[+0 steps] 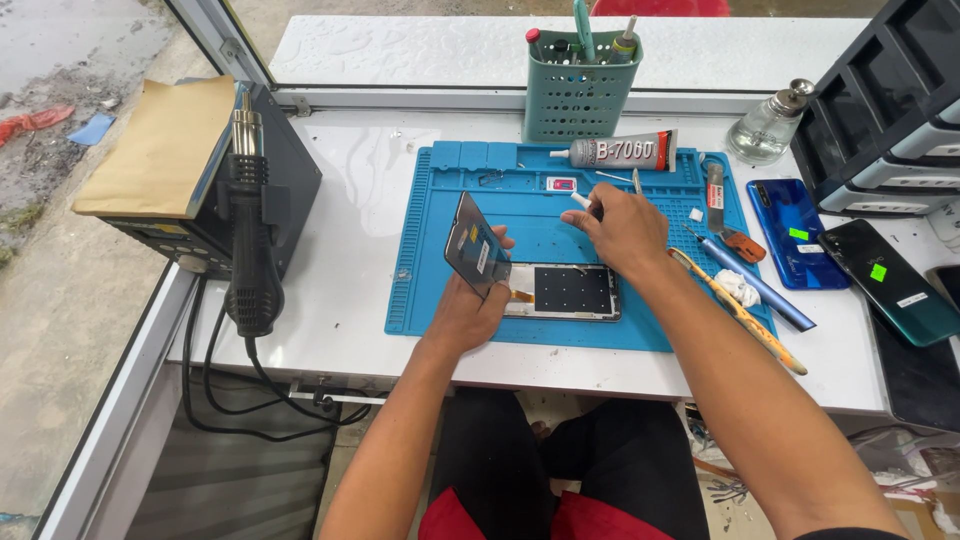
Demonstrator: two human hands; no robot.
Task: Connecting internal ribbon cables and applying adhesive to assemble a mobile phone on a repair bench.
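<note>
A: Over the blue mat (430, 240), left hand (470, 310) pinches the screen (476, 245) tilted up, off the phone frame (565, 292) lying flat.

B: Looks mid-reassembly. Right hand (625, 232) grips a small white-tipped tool (581, 200); I'd guess careful alignment is next.

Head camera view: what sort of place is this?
Most likely a phone repair stall by a window. The left hand lifts a screen panel off an opened phone on a blue work mat. A hot-air tool, a glue tube and two more phones lie nearby.
</note>
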